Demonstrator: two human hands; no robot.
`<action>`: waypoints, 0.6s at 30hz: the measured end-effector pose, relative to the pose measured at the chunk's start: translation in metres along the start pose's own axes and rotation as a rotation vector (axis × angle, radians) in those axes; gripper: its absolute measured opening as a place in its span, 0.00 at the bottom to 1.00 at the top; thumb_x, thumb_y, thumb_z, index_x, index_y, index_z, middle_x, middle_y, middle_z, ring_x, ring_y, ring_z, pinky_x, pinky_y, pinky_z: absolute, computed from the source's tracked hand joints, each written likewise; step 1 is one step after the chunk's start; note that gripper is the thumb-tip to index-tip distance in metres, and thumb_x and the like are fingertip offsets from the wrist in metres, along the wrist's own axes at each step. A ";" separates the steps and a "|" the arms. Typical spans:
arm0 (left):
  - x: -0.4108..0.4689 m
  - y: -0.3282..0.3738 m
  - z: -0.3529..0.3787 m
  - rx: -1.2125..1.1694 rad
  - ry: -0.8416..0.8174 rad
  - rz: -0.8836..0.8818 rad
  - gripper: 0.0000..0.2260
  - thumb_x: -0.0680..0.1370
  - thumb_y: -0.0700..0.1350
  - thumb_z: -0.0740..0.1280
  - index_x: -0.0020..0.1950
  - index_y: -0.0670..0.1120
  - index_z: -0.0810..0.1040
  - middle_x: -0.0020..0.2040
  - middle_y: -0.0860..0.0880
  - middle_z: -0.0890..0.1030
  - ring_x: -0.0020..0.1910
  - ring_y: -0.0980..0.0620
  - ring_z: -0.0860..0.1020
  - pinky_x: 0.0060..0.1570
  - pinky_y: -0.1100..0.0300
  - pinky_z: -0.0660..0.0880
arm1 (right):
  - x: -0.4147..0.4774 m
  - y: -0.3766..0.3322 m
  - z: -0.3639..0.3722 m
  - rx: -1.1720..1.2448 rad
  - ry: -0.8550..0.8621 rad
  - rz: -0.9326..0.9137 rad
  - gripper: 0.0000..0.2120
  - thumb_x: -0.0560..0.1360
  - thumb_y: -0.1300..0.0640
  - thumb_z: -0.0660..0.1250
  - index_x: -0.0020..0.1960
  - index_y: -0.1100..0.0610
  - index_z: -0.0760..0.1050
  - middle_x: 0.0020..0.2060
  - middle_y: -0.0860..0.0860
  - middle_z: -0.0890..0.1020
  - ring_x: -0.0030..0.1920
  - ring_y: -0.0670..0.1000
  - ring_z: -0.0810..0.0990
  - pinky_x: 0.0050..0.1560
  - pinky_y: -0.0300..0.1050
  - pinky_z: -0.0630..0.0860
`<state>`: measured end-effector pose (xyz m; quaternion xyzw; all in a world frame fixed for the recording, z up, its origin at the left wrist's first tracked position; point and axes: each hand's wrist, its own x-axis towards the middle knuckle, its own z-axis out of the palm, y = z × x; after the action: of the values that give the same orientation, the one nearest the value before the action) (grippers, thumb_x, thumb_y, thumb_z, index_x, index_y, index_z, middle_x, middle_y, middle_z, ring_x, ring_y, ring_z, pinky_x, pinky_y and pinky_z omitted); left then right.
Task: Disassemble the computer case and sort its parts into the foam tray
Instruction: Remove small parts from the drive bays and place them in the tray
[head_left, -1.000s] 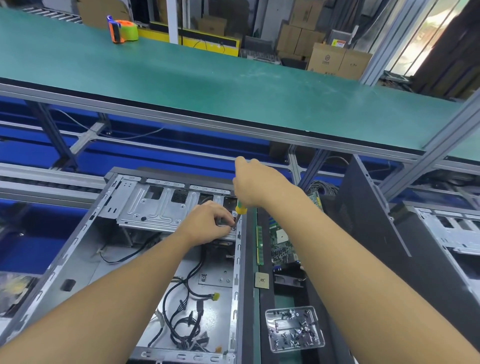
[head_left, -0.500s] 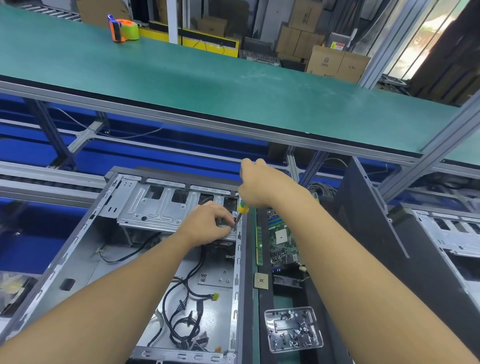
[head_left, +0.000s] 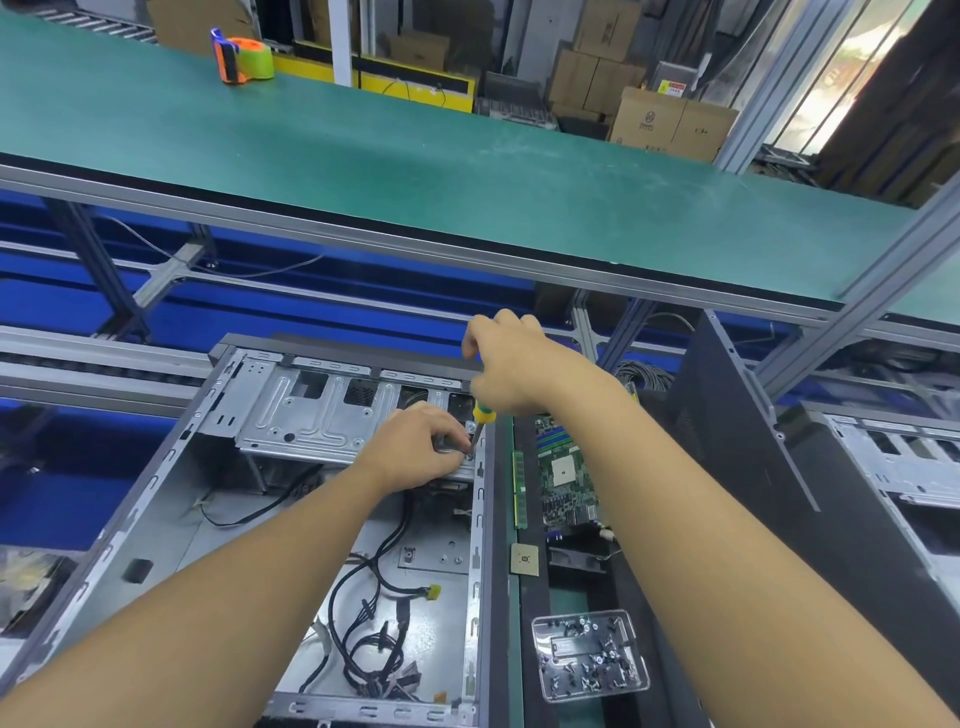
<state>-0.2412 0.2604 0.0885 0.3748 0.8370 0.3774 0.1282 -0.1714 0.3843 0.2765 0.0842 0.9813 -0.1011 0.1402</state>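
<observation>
Screwdriver (head_left: 483, 414) barely shifts since a second ago: right hand (head_left: 514, 370) grips its handle, left hand (head_left: 422, 448) pinches its shaft, on the bracket (head_left: 306, 415) at the far right of the open case (head_left: 171, 519); unscrewing likely continues.

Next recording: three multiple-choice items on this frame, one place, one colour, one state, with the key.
1. Relative to the computer case, the clear screw tray lies: A) inside it; B) to its right; C) behind it.
2. The screwdriver handle is: A) red; B) yellow and green; C) black.
3. The right hand: A) lies flat; B) holds a cable; C) grips the screwdriver.
Key: 1B, it sits outside the right wall; 2B, the handle shows below the fist; 3C, fingers curl round it.
</observation>
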 end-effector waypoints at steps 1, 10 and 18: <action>0.000 0.000 0.000 0.002 0.002 0.000 0.09 0.69 0.48 0.71 0.40 0.64 0.82 0.48 0.65 0.82 0.55 0.63 0.73 0.60 0.53 0.73 | 0.000 -0.001 0.001 -0.001 -0.010 0.002 0.15 0.79 0.57 0.62 0.65 0.54 0.67 0.58 0.53 0.66 0.64 0.59 0.65 0.52 0.54 0.70; 0.001 0.001 0.001 0.016 -0.003 0.009 0.05 0.67 0.59 0.68 0.40 0.63 0.81 0.47 0.65 0.81 0.55 0.61 0.74 0.59 0.49 0.73 | 0.002 -0.001 0.010 -0.175 0.170 0.043 0.10 0.81 0.58 0.58 0.62 0.56 0.67 0.56 0.54 0.76 0.51 0.60 0.75 0.40 0.51 0.67; 0.002 0.006 0.006 0.243 0.036 0.057 0.03 0.74 0.54 0.71 0.45 0.57 0.83 0.50 0.63 0.79 0.56 0.58 0.73 0.60 0.51 0.65 | 0.000 0.005 0.016 -0.158 0.231 0.027 0.12 0.83 0.51 0.62 0.60 0.58 0.68 0.51 0.54 0.74 0.46 0.59 0.75 0.41 0.51 0.70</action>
<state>-0.2365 0.2676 0.0890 0.4045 0.8677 0.2834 0.0558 -0.1664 0.3858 0.2610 0.0972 0.9946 -0.0110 0.0340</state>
